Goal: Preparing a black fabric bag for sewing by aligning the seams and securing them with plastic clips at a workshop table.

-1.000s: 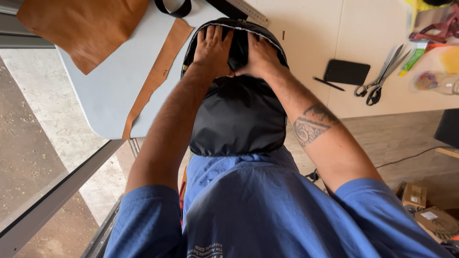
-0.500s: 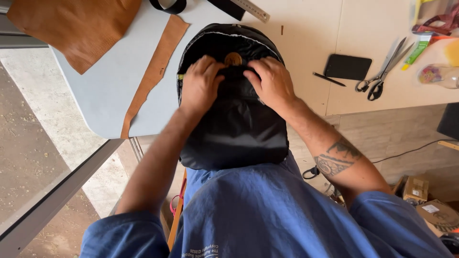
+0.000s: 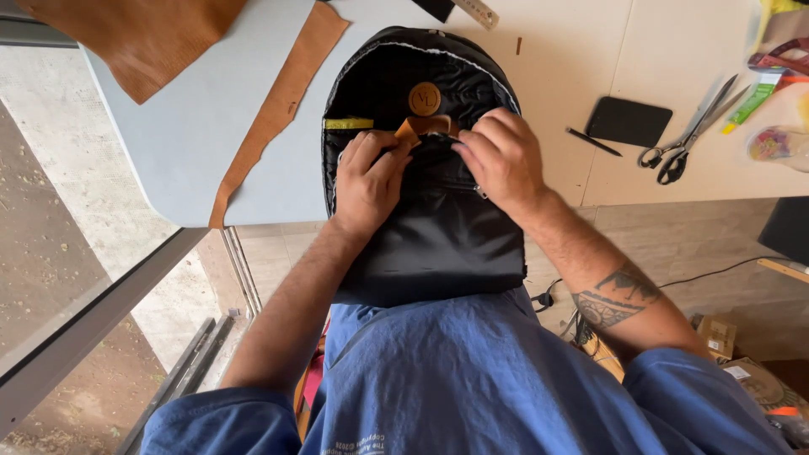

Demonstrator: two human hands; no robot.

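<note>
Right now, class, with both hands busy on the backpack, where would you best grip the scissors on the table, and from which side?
Take the scissors by the black loop handles at their near end, coming from the table's near edge. The blades point away toward the far right, so the handles are closest and blunt. The right hand is the nearer one.

I see black backpack (image 3: 430, 227) | tan round patch (image 3: 425, 99) | brown leather strip (image 3: 282, 101) left of backpack | blue shirt (image 3: 472, 379)

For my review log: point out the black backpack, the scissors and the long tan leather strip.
black backpack (image 3: 438, 244), head view, on its lower front panel.
scissors (image 3: 684, 143), head view, on the blades near the pivot.
tan leather strip (image 3: 282, 101), head view, on the middle of its length.
</note>
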